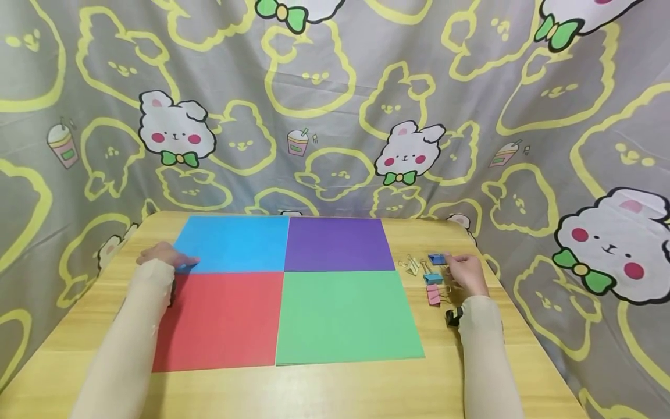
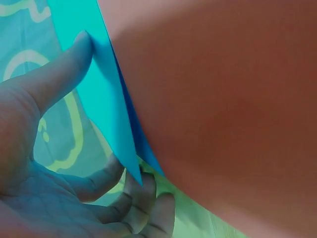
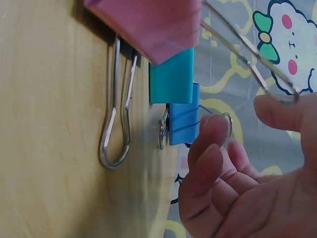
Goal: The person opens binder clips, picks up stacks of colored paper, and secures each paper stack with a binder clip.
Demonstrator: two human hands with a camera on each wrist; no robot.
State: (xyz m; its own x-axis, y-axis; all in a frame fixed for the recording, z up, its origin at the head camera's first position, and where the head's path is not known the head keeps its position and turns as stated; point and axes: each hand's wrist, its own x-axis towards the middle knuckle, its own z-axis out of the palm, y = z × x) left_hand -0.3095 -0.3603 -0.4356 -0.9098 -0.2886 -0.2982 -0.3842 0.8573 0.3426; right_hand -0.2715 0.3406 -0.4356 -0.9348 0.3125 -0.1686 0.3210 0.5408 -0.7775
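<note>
Grey patterned curtain [image 1: 335, 137] hangs from nine through twelve to three o'clock around a pale wood-grain surface [image 1: 356, 390]; light glares softly at six o'clock

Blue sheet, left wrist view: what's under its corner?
Below the blue sheet: part of the left hand and a darker blue layer, maybe a second sheet. Deeper underneath is covered, so can't tell.

Wood-grain table [image 1: 335, 390], four coloured paper sheets [image 1: 314, 302], binder clips [image 1: 432, 279] beside them

The paper sheets [image 1: 314, 302] look matt, the clip handles [image 3: 107, 130] shiny metal.
</note>
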